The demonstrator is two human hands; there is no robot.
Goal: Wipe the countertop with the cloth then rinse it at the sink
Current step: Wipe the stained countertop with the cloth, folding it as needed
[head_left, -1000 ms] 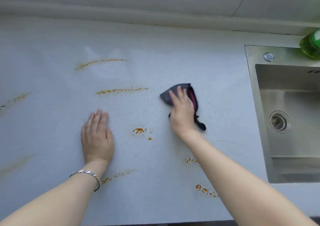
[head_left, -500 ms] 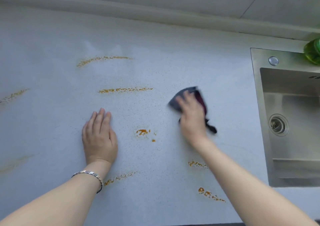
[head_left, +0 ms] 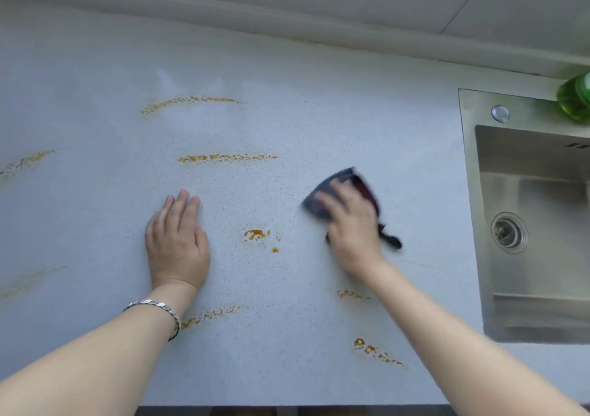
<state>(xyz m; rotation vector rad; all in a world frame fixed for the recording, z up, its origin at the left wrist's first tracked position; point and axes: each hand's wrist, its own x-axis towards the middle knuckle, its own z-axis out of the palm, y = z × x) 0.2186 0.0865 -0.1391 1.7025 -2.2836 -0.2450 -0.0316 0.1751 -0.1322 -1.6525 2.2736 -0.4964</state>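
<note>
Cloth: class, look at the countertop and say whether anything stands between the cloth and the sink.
Nothing visible does. The cloth, under the right hand, lies left of the sink with only bare countertop between them. The green bottle stands at the sink's far corner, off that path.

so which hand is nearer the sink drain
Right. The right hand, on the cloth, lies left of the drain; the left hand rests flat on the countertop, much farther left.

Dark cloth (head_left: pixel 314 207), seemingly bunched, on stained countertop (head_left: pixel 319 112)
</note>
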